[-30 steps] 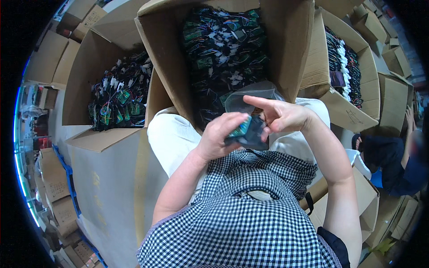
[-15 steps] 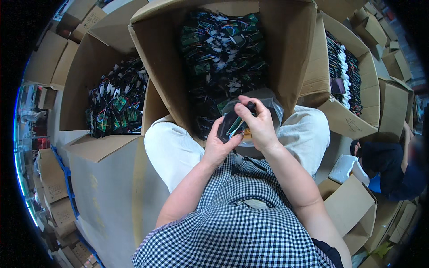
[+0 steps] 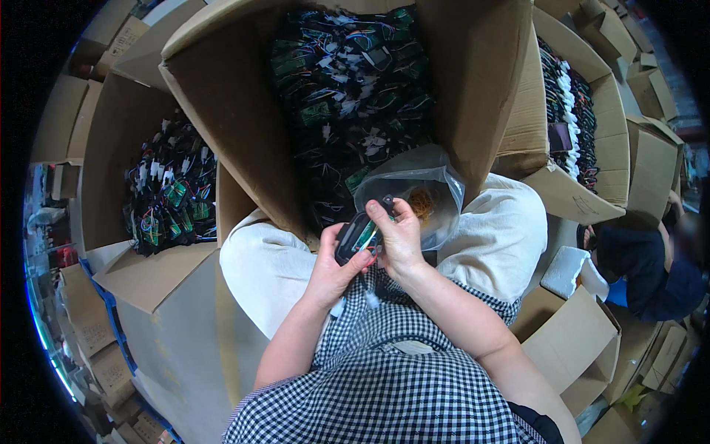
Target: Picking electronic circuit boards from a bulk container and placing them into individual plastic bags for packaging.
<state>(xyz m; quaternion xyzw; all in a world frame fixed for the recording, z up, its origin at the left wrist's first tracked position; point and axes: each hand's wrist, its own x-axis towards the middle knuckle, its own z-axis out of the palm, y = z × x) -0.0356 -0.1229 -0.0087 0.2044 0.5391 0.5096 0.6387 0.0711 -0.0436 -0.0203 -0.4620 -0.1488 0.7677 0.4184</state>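
Right over the lap, both hands meet on a small dark electronic part (image 3: 358, 234) with a green board showing at its edge. The left hand (image 3: 339, 268) cups it from below, fingers curled around its underside; the right hand (image 3: 400, 238) closes on its upper end, thumb and fingertips pinching there. Thin wires with a small white plug (image 3: 371, 300) hang below the hands against the checked black-and-white garment (image 3: 392, 370).

Just behind the right hand sits a clear, crinkled plastic bag (image 3: 414, 189), mouth open, with something orange-brown inside; what it is cannot be told. The bag rests between the knees, on cream-coloured trousers (image 3: 266, 270).

Ahead stands a tall brown cardboard box (image 3: 237, 126), flaps up, packed with tangled dark parts, green boards and white plugs. A second box (image 3: 103, 148) to the left holds a similar heap. To the right a third box (image 3: 569, 192) holds dark parts in neat rows with white connectors. Plain corrugated cartons lie around; another person's dark sleeve (image 3: 643, 266) shows at the far right.
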